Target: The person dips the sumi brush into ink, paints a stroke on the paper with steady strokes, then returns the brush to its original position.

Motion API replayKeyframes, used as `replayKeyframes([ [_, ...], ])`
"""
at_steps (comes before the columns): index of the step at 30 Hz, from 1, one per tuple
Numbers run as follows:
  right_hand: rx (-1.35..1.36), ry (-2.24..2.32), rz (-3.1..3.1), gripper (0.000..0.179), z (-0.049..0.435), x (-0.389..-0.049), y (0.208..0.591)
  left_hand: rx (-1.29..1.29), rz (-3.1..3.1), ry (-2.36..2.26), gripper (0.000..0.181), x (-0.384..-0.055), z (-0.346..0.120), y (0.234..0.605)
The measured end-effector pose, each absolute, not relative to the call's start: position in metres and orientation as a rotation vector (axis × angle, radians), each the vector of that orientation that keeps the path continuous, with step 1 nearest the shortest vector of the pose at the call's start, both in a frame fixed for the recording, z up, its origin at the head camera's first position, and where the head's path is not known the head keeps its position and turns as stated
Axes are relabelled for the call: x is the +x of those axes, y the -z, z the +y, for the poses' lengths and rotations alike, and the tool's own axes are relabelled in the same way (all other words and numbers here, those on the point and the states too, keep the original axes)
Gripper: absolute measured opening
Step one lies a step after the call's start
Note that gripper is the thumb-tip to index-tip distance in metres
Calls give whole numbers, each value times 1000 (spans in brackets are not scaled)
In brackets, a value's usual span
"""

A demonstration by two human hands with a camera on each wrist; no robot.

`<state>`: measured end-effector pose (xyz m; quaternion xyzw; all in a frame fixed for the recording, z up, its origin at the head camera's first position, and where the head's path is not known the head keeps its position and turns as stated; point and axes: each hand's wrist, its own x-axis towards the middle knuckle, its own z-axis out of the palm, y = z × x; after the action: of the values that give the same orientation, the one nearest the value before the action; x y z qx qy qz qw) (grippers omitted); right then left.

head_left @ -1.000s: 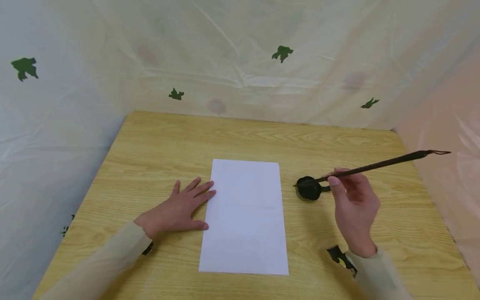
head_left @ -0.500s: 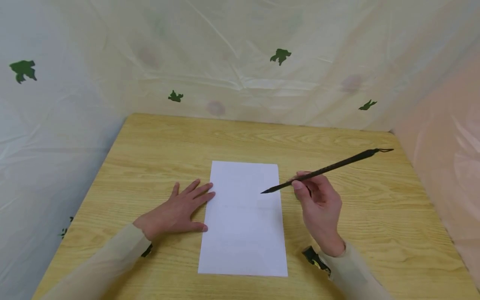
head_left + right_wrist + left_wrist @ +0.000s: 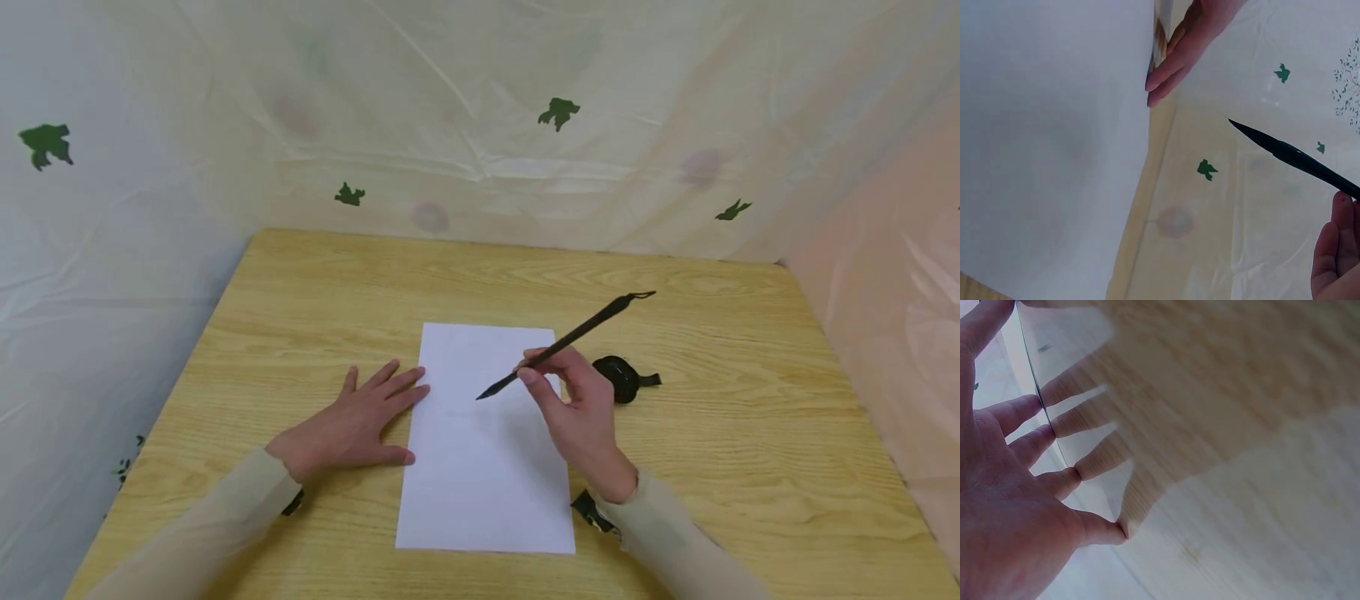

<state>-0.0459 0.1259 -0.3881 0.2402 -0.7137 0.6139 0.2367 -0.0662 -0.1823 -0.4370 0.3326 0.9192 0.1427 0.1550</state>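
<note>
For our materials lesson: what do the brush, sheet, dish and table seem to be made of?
Brush: perhaps wood or bamboo, dark with a slight sheen; its tapering tip suggests bristles.
Sheet: paper, thin, flat, matt white.
Dish: perhaps ceramic or plastic; its black look hides the finish.
Table: wood or laminate, by its grain; reflections in the left wrist view suggest gloss.

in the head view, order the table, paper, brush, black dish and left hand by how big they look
1. Table
2. Paper
3. Left hand
Brush and black dish: unsure; the brush looks longer but thinner, their areas much alike.
</note>
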Motion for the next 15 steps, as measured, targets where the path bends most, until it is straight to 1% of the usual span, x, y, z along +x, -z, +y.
replayKeyframes([
  [6, 645, -1567, -2070, 28, 116, -48, 393, 950, 2638, -402, 92, -66, -182, 438],
  [15, 701, -1503, -2149, 29, 106, -52, 402, 937, 2643, -389, 92, -66, -181, 437],
])
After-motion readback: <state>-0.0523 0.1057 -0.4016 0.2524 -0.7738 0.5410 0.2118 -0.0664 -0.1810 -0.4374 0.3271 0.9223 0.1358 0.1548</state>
